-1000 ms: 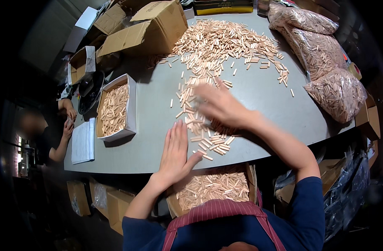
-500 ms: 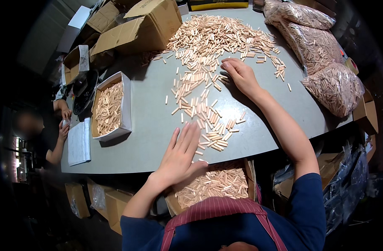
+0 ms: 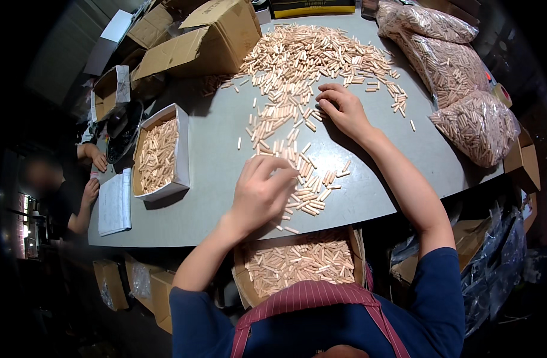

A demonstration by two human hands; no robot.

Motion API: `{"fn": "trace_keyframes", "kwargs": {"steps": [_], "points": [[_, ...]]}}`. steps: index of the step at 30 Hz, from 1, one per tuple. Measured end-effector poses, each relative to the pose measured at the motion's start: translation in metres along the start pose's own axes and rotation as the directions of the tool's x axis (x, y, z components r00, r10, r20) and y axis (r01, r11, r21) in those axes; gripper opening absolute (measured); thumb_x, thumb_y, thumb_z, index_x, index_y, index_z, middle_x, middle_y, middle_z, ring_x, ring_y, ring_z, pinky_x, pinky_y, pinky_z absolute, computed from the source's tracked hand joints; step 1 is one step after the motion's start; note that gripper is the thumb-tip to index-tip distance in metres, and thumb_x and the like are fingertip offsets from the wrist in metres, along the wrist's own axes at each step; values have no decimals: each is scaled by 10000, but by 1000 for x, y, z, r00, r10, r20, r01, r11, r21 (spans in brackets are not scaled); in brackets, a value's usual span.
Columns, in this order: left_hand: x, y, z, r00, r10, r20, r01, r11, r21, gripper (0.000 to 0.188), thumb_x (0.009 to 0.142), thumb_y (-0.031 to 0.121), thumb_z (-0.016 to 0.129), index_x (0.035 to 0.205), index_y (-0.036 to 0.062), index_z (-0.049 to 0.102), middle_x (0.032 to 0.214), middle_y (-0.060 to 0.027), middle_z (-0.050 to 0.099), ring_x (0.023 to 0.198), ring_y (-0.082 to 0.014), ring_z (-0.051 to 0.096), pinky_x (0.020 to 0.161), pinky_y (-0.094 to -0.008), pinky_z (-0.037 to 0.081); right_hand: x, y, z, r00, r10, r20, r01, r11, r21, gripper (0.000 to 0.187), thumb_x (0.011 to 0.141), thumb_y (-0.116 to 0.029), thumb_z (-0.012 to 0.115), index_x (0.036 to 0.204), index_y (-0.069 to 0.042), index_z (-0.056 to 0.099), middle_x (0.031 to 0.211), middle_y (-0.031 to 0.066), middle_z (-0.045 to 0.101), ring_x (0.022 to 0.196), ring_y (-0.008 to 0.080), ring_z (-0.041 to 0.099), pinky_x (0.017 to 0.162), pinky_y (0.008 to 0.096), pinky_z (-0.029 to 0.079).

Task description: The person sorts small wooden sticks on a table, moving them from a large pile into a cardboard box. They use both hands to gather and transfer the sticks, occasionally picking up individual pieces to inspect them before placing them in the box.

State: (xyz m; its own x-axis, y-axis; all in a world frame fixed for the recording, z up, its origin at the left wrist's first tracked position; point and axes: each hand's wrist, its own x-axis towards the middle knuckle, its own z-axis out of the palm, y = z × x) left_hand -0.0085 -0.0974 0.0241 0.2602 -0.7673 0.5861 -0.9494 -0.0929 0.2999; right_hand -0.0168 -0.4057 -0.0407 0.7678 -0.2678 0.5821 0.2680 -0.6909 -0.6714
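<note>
**benchrat:** Grey table (image 3: 214, 173), curved near edge, buried in short wooden dowel pins (image 3: 309, 56). Big loose heap at upper centre of the frame, thinning into a trail running down toward lower centre. Any read on which way the pins lie?

**pegsorter:** Mixed. Up in the heap, pointing every direction, long axes all over. Down in the small cluster (image 3: 306, 194) at lower centre, mostly lying flat and roughly side by side, long axes slanting from lower left to upper right.

**benchrat:** And the hands?

**pegsorter:** Left hand (image 3: 263, 192) hovering right over that small cluster, fingers curled and bunched together, pinching at pins. Can't tell whether anything's actually caught between the fingertips. Right hand (image 3: 342, 110) stretched out to the lower edge of the heap, palm down, fingers loosely bent and resting on pins, nothing gripped.

**benchrat:** Anything else round there?

**pegsorter:** Open cardboard box (image 3: 300, 262) of pins tucked under the table edge, bottom centre. White tray (image 3: 160, 152) of more pins at left. Clear bags (image 3: 458, 77) stuffed with pins at upper right. Brown cartons (image 3: 196, 45) at upper left. Another person's hands (image 3: 94, 176) at the far left edge.
</note>
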Motion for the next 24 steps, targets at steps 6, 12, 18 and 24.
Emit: {"fn": "trace_keyframes", "kwargs": {"steps": [6,12,18,24], "points": [[19,-5,12,970,116,213,-135,988,79,157,769,54,763,885,82,660,918,-54,657,904,-269,635,853,-400,499,-1,0,-1,999,6,35,-6,1000,-12,183,933,-138,666,1022,-9,762,1257,162,703,1063,345,703,926,405,557],[9,-7,16,976,96,195,-133,973,188,159,795,49,747,916,75,648,925,-72,660,913,-276,635,861,-403,490,-1,-2,1,999,3,51,-2,1000,-22,172,937,-127,654,997,-10,764,1245,162,707,1098,353,690,948,405,550],[4,-12,-4,996,-9,90,-8,984,181,123,846,26,692,958,41,645,911,-117,661,872,-324,642,808,-440,515,-2,-4,1,999,-28,-23,27,999,-41,242,939,-104,659,1162,-17,696,1255,154,683,1083,342,699,928,414,559],[-7,-67,-98,842,-367,-396,472,856,210,122,1005,81,658,1118,37,671,977,-114,687,936,-312,661,851,-409,523,-2,2,2,999,-25,-24,25,999,-35,332,944,-111,668,1265,-33,640,1267,152,671,1050,336,716,916,423,566]]}}
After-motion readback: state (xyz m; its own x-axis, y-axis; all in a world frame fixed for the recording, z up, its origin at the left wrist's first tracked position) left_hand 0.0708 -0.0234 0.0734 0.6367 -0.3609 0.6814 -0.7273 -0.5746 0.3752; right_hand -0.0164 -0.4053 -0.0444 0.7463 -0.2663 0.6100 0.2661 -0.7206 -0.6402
